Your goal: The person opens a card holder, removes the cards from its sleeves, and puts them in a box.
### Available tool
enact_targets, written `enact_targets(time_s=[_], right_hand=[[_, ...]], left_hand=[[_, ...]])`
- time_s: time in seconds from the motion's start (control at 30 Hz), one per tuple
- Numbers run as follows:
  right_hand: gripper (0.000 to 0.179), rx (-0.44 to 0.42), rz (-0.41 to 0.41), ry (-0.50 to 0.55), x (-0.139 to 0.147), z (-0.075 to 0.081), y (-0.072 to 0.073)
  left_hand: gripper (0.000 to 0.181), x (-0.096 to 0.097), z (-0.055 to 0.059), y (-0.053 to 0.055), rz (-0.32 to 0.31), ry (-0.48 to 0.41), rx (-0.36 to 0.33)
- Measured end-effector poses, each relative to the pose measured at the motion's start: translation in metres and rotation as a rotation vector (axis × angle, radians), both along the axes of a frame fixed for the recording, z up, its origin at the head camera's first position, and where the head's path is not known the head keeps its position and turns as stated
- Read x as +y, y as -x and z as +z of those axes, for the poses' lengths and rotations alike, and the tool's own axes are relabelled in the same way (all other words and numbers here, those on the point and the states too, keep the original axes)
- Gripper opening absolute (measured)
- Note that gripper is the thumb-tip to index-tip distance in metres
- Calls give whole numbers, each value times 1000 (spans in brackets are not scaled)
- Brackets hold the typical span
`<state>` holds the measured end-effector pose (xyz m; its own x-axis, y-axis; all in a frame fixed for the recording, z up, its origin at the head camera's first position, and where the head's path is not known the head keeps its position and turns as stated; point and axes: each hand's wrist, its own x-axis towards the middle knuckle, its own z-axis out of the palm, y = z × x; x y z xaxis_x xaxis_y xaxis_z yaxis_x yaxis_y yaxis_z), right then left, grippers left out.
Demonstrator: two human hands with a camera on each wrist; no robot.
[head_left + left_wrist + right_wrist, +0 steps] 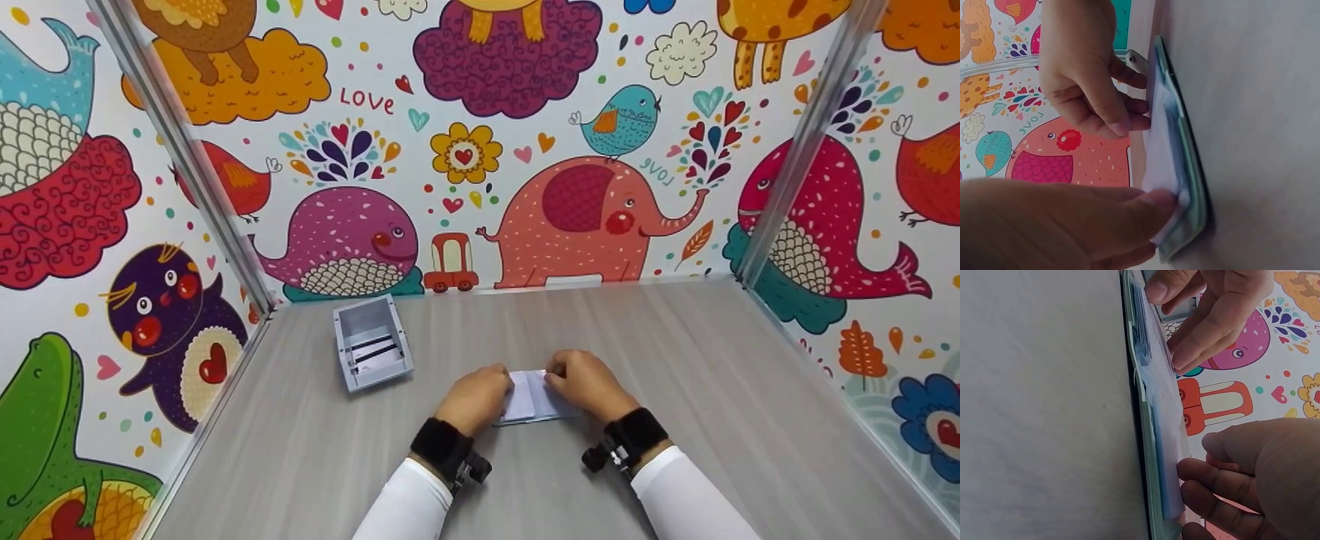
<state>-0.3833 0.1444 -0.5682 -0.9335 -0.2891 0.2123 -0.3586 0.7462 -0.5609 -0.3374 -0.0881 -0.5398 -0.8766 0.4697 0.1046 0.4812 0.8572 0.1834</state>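
A small card holder [534,397] with clear plastic sleeves and a pale green cover [1193,169] lies spread open on the table. My left hand [476,397] grips its left side; in the right wrist view the left thumb [1158,291] is over the stacked sleeves [1141,326], with the fingers at the far edge. At the right half is my right hand [592,382]. Its bent fingers [1207,478] touch the sleeve surface, while its thumb [1216,445] stands apart from it. Part of the holder is hidden behind both hands in the head view.
A grey open box [343,352] stands at the back left, holding white cards with black stripes [375,356]. Printed cartoon wall panels [465,82] and metal frame posts [810,142] border the wood-grain table [675,330].
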Motion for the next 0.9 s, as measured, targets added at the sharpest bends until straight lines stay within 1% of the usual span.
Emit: enact_targets(time_s=[0.2, 0.27, 0.47, 0.6, 0.73, 0.9], right_hand=[[7, 2, -6, -3, 0, 0, 0], [8, 14, -3, 0, 0, 0, 0], [10, 12, -4, 3, 0, -1, 0], [9, 20, 3, 1, 0, -1, 0], [7, 36, 16, 2, 2, -1, 1], [8, 37, 15, 3, 2, -1, 1]], left_hand=[[14, -2, -1, 0, -3, -11, 26], [14, -2, -1, 0, 1, -16, 22], [13, -1, 0, -1, 26, -13, 3], [13, 0, 0, -3, 36, -10, 26], [12, 0, 0, -5, 33, -23, 56], [13, -1, 0, -4, 35, -38, 60]])
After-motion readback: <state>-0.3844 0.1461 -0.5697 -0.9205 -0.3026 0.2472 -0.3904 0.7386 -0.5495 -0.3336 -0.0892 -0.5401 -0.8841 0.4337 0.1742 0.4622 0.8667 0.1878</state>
